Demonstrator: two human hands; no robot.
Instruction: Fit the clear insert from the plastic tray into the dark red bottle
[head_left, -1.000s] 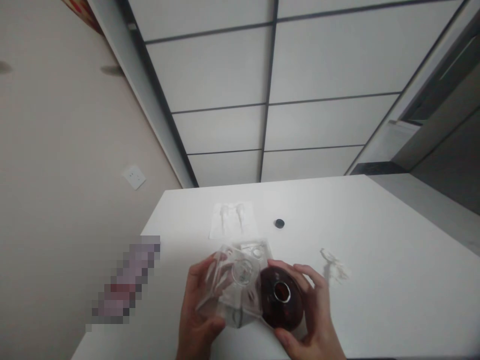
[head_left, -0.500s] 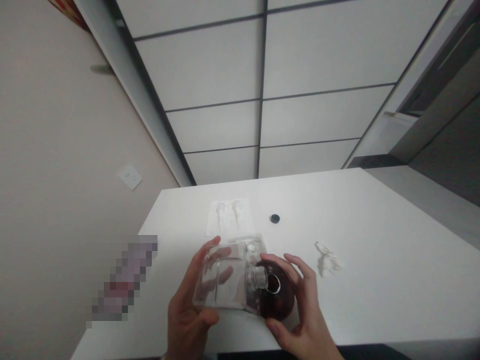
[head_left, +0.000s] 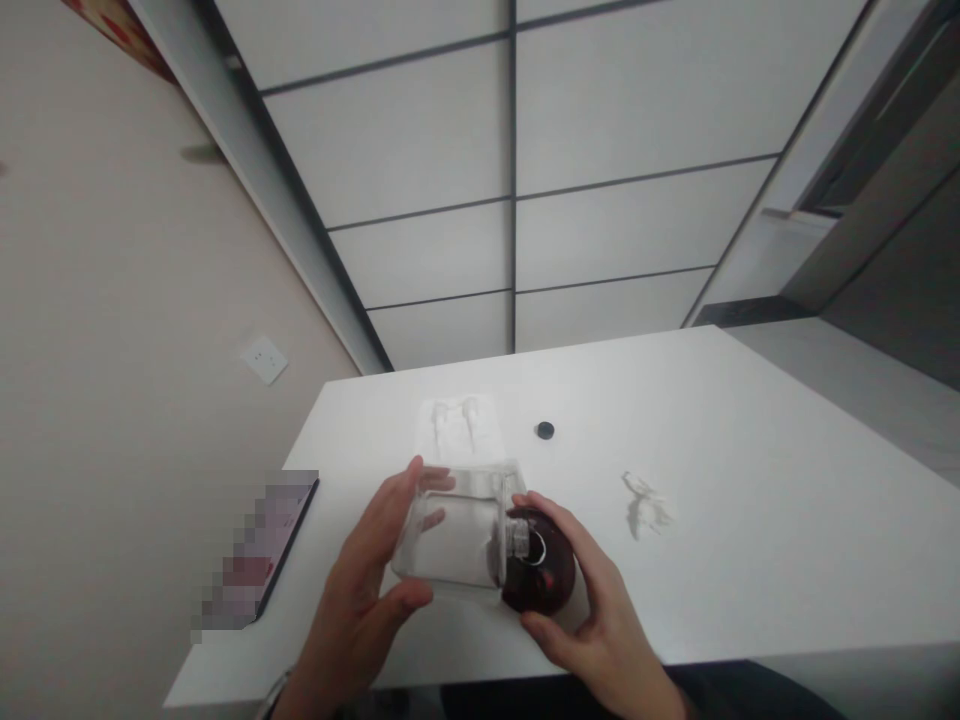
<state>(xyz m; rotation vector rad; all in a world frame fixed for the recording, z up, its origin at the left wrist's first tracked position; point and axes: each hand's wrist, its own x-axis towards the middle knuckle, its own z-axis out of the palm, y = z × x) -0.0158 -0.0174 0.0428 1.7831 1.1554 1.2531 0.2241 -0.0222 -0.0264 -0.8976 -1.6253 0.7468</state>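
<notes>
A clear square bottle [head_left: 457, 540] lies tilted on its side in the air, with my left hand [head_left: 367, 590] closed around its base end. Its threaded neck points right, at the open mouth of a dark brown round bottle [head_left: 551, 580]. My right hand [head_left: 600, 610] wraps the brown bottle from the right, thumb in front and fingers behind. The clear neck overlaps the brown mouth's rim in view; whether they touch I cannot tell. Clear liquid seems to sit inside the square bottle, though its level is hard to make out.
Two white pump heads [head_left: 470, 410] lie on a white tissue [head_left: 487, 430] behind the bottles. A small black cap [head_left: 545, 430] sits to their right. Crumpled tissue [head_left: 646, 508] lies farther right on the white table [head_left: 750, 520]. A blurred-out phone-like slab [head_left: 262, 560] is at the left edge.
The clear bottle's neck has come closer over the brown bottle's mouth. Both hands and bottles appear slightly higher and the brown bottle a little farther left, while the camera view has shifted too.
</notes>
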